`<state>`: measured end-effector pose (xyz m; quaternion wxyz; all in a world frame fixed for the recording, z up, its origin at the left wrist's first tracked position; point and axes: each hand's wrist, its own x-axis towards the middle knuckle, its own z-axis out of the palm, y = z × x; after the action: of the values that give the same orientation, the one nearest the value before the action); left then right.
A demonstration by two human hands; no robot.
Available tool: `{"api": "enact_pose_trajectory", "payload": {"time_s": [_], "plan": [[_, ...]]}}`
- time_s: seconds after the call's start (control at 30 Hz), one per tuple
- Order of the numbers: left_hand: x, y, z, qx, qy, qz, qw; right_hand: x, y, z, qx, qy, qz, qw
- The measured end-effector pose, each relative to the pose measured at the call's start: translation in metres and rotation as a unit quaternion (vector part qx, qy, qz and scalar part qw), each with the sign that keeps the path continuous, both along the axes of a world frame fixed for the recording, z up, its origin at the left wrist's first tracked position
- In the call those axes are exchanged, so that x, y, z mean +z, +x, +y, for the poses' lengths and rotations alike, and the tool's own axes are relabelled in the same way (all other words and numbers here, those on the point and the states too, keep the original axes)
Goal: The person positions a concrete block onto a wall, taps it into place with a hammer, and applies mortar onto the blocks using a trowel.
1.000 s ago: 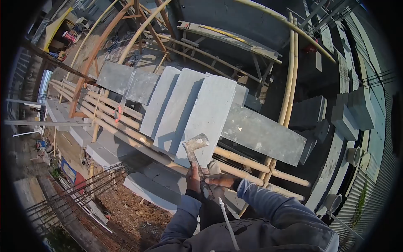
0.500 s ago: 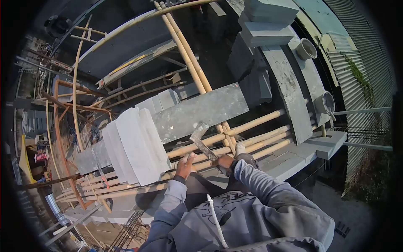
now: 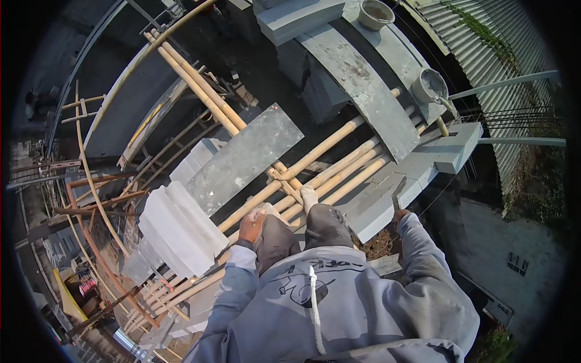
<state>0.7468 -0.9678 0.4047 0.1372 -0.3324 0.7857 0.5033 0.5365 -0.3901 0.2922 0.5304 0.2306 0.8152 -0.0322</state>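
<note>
My left hand (image 3: pixel 251 226) lies by my left knee, fingers stretched out with nothing in them. Just left of it stand several pale, light-weight building blocks (image 3: pixel 181 230), stacked on edge. Out to the right, my right hand (image 3: pixel 400 215) is closed on a mortar-smeared trowel (image 3: pixel 396 195) with an angled blade. The trowel reaches over the top of the grey block wall (image 3: pixel 363 213), close to its near edge. Part of the tool's grip is hidden in my fist.
Bamboo poles (image 3: pixel 339 140) run under my feet. A grey board (image 3: pixel 242 158) lies across them, and a mortar-stained plank (image 3: pixel 363 85) sits further right. Two buckets (image 3: pixel 430 86) stand beyond that plank. A drop to the ground (image 3: pixel 484 242) lies past the wall, near a corrugated roof (image 3: pixel 472 54).
My right hand has carried the trowel from between my knees out right, over the wall. My left hand stays near my left knee. The view has turned toward the right.
</note>
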Motion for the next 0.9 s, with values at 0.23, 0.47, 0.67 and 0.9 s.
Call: {"api": "enact_pose_trajectory", "payload": {"time_s": [0.23, 0.47, 0.67, 0.9], "plan": [[-0.041, -0.03, -0.054, 0.117, 0.087, -0.02, 0.989, 0.093, 0.059, -0.038, 0.274, -0.099, -0.096, 0.952], [-0.055, -0.054, -0.068, 0.193, 0.133, -0.014, 0.972, 0.069, 0.142, -0.041, 0.427, -0.153, -0.1, 0.885], [-0.107, -0.065, -0.067, 0.041, -0.004, -0.096, 0.995, 0.092, 0.111, -0.035, 0.368, -0.083, -0.084, 0.922], [-0.106, -0.112, -0.029, 0.033, -0.035, -0.063, 0.997, 0.1, 0.057, -0.002, 0.392, -0.062, -0.071, 0.915]]}}
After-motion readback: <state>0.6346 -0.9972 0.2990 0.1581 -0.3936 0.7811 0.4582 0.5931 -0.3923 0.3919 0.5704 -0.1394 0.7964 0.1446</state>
